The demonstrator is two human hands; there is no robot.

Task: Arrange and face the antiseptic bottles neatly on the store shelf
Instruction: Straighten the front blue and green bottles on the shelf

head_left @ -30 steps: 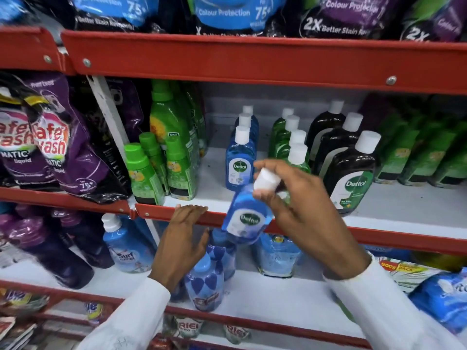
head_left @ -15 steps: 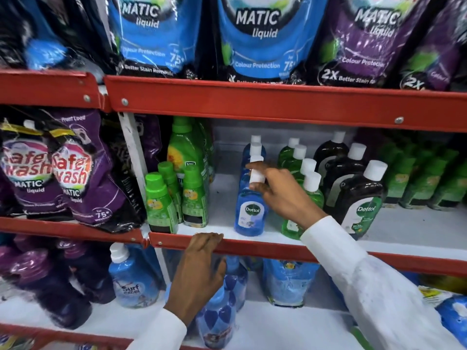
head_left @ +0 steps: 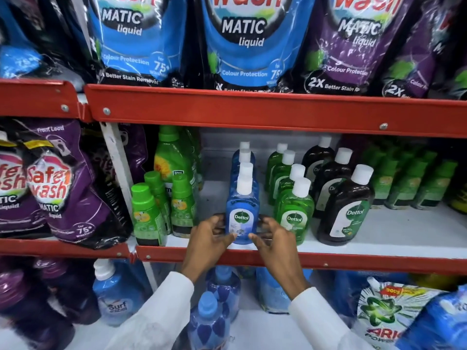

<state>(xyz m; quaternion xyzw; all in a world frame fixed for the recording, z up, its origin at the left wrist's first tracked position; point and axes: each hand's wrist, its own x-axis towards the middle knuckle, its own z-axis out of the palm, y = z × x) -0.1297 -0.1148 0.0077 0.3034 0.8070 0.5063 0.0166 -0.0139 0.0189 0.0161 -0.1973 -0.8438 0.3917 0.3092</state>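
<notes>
— Blue bottle point(head_left: 242, 218) at the shelf point(head_left: 328, 261) front: why do both hands cup it so low?

— Held near the base, it can be turned without tipping. The left hand point(head_left: 209, 236) presses its fingers on the bottle's 9 o'clock side, the right hand point(head_left: 274, 236) on the 3 o'clock side; both are closed lightly around it, thumbs in front under the label. The bottle stands upright, just behind the red lip, heading its own file of blue bottles point(head_left: 244, 160) that runs back toward 12 o'clock.

— And the label?

— "Dettol" on a green sword badge, facing squarely out. That looks like the point of the grip: a small twist to square it, so this one seems nearly done.

— What stands beside it?

— At 3 o'clock, a file of green bottles point(head_left: 294, 213), the front one also reading "Dettol". Further on, dark bottles point(head_left: 346, 213), same name, white caps on all. Each colour keeps its own file, so one front label speaks for the rest.

— Other writing?

— Above, blue pouches point(head_left: 242, 41) read "MATIC liquid", "Colour Protection", "75"; a purple pouch point(head_left: 353, 46) adds "2X Better Stain". At 9 o'clock, pouches point(head_left: 48, 180) read "Safe wash". Below, "Surf" on a bottle point(head_left: 116, 299) and "ARIEL", partly cut off, on a pack point(head_left: 384, 314).
</notes>
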